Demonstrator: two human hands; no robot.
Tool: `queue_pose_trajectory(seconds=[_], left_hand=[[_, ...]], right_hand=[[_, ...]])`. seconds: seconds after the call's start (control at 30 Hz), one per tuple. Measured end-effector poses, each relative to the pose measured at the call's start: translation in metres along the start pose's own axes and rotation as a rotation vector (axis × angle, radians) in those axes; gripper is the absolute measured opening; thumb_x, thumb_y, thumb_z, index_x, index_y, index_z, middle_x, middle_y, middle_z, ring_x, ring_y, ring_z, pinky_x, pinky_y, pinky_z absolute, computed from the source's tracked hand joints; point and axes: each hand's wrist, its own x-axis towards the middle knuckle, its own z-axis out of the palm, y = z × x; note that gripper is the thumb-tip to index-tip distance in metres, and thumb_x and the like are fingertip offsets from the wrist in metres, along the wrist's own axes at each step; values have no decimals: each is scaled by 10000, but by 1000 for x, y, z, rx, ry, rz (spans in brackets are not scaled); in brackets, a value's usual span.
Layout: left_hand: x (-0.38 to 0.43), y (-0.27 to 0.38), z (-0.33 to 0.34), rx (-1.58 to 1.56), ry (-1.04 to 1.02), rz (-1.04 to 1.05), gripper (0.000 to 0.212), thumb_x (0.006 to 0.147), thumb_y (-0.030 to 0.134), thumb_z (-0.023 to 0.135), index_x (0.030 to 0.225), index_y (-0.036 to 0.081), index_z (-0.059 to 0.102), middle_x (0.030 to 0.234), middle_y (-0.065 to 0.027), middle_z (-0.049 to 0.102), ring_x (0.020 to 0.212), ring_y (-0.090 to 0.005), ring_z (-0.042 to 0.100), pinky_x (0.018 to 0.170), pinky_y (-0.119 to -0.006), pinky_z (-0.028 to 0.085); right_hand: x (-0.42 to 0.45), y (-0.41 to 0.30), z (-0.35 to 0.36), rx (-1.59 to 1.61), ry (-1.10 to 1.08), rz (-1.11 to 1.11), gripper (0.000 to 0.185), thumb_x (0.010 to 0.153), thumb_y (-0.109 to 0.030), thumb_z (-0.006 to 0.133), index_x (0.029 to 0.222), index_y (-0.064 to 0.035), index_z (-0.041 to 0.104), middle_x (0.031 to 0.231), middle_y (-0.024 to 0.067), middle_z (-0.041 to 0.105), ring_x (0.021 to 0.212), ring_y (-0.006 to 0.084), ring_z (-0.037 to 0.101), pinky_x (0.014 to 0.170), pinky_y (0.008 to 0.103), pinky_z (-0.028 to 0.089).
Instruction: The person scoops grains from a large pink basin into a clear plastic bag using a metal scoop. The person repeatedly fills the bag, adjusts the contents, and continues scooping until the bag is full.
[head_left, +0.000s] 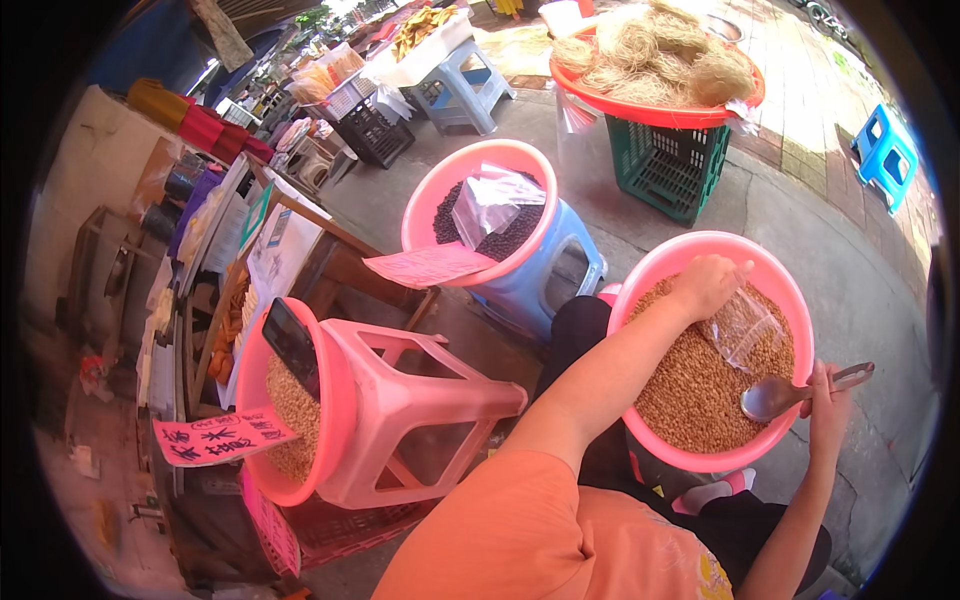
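My left hand (709, 286) is over the far side of a pink plastic basin (801, 322) filled with small brown grains (690, 382). A clear plastic zip bag (744, 324) lies on the grains against the underside of that hand. The fingers are curled and partly hidden, so whether they grip the bag cannot be told. At the basin's right rim, my right hand (823, 397) holds a metal spoon (772, 396) by its handle. The spoon's bowl rests on or just above the grains.
Another pink basin (420, 202) holds dark beans and plastic bags on a blue stool (525, 289). Left, a tilted-looking basin (334, 420) with pale grains, a phone (291, 346) and a written sign (221, 436) adjoins a pink stool (405, 405). Dried noodles (660, 60) top a green crate (667, 165).
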Motion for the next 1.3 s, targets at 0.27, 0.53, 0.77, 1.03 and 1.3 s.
queue_pose_trajectory(seconds=[0.27, 0.53, 0.77, 1.03, 1.3], left_hand=[[-1, 7, -3, 4, 1, 3, 745, 998, 595, 319, 749, -34, 631, 812, -279, 626, 855, -463, 590, 780, -515, 437], [0, 5, -2, -12, -2, 18, 728, 991, 598, 339, 763, -18, 654, 839, -266, 645, 873, -448, 603, 794, -506, 451], [2, 2, -5, 65, -141, 51, 674, 1011, 544, 340, 837, 7, 707, 909, -218, 686, 932, -411, 626, 855, -471, 471], [6, -7, 4, -20, -146, -21, 652, 1020, 519, 352, 867, 5, 722, 907, -214, 696, 924, -378, 647, 874, -434, 474], [4, -6, -2, -246, -186, 4, 513, 1042, 358, 402, 867, -12, 711, 879, -125, 708, 871, -229, 653, 863, -358, 479]], right_hand=[[5, -1, -3, 189, 34, 6, 423, 1025, -420, 495, 760, -92, 512, 599, -21, 471, 439, 49, 396, 429, 221, 278], [-4, -29, 8, 376, 159, -97, 384, 1035, -391, 484, 797, -90, 505, 655, -19, 458, 534, 47, 418, 504, 216, 315], [-5, -19, -13, 269, 78, -88, 383, 1031, -374, 501, 772, -93, 502, 663, -25, 453, 530, 41, 392, 497, 215, 277], [-17, -23, -1, 0, -142, -73, 326, 1007, -309, 568, 785, -73, 526, 641, -42, 454, 545, 48, 431, 491, 225, 320], [-7, -7, 4, 169, -202, 23, 321, 996, -304, 560, 831, -36, 626, 671, 6, 581, 537, 94, 540, 516, 246, 427]])
